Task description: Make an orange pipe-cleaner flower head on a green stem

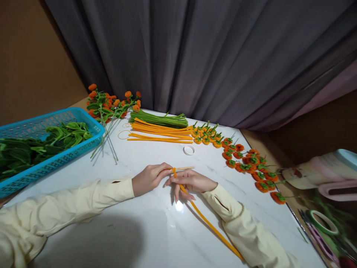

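Over the middle of the white table, my left hand [150, 179] pinches the left end of a thin wooden stick [189, 168]. An orange-yellow pipe cleaner [208, 221] is wound round the stick just beside my left fingertips. My right hand [198, 181] is closed on that pipe cleaner near the stick, thumb against the index finger, with the other fingers loosely bent. From there the long tail of the pipe cleaner runs down to the right, past my right sleeve. What lies under my left fingertips is hidden.
Bundles of orange-yellow [161, 128] and green pipe cleaners [158, 119] lie behind a white tape ring [189, 150]. Yellow [206, 140] and orange flower heads [251, 159] line the right. A blue basket [96, 138] of leaves stands left; scissors [320, 238], green tape [323, 222] and a cup [315, 169] lie right.
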A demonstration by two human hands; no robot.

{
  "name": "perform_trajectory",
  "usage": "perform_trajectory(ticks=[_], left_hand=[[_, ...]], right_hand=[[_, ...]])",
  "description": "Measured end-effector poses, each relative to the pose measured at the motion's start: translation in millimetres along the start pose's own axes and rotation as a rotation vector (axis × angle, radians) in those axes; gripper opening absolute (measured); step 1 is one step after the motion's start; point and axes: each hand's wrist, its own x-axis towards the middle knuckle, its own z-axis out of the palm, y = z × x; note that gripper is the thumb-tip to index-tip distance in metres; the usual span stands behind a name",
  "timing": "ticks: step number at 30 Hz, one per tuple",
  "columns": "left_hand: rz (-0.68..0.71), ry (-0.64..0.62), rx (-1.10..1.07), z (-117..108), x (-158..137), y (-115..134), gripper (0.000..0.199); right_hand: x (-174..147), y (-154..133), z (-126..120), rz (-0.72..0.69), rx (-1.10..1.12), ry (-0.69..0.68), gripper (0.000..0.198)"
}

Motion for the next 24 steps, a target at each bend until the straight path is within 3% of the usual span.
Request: perform_trajectory(ticks=[14, 24], left_hand=[[-0.011, 0.011, 0.04, 0.0, -0.2, 0.9, 0.02], [0.071, 0.022, 0.064, 1.1, 0.8, -1.1, 0.022]], right_hand=[[-0.1, -1.5, 1.2, 0.011, -0.005, -0.001, 0.043], [-0.2, -0.6, 1.1, -0.003, 0.007, -0.006, 0.041]])
